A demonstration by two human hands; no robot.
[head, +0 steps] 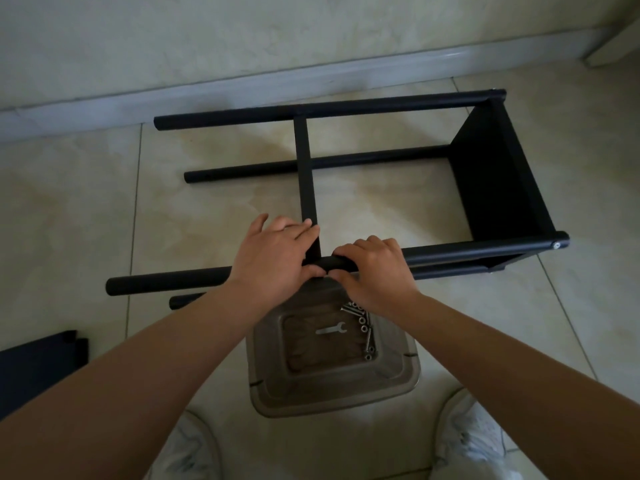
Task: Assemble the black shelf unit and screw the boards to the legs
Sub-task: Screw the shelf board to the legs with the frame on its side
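Shelf unit [346,188] is shown lying on its side on the tiled floor, its four legs running left to right and one end board [498,174] already fixed at the right. At far left, a spare board [34,358] is seen on the floor, well apart from the frame. The left hand [277,251] is laid over the near upper leg [166,280], fingers curled onto the near end of the middle board [306,174], which is held edge-on across the legs. Just to its right, the right hand [374,271] is wrapped round the same leg, thumb beneath. The joint of board and leg lies between the two hands, touching both; its screw hole is hidden by the fingers. The leg's long axis crosses the view, at right angles to the board. Below the hands, bolts [363,330] and a small wrench [330,330] are kept in a grey tub [332,396]; the right hand is judged nearer to them for the coming fastening.
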